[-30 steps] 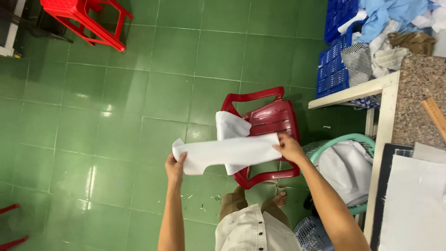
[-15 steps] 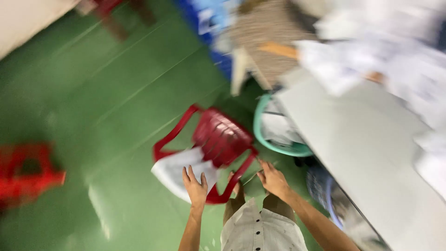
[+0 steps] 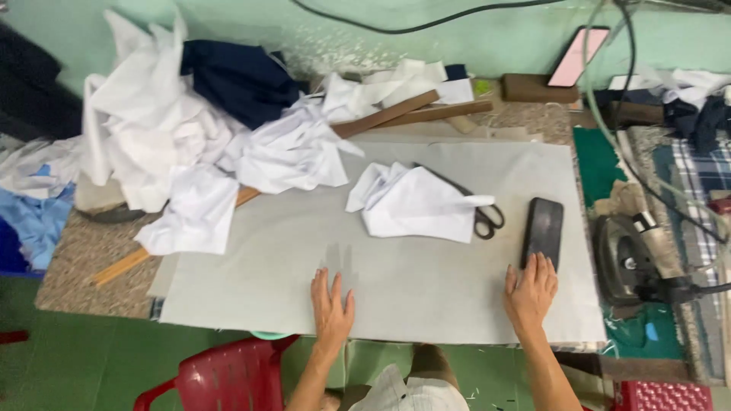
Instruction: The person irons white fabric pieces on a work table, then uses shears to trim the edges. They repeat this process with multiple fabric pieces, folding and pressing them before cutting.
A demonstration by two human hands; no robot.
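Both hands flat, open, holding nothing. Right hand (image 3: 531,293) fingertips touch black phone (image 3: 542,231); phone's long side points away from person. Left hand (image 3: 332,306) flat on grey sheet (image 3: 411,274) on counter (image 3: 84,251), well apart from phone.

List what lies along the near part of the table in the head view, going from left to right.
Left hand flat on the grey sheet → folded white cloth → scissors → right hand touching the black phone → iron.
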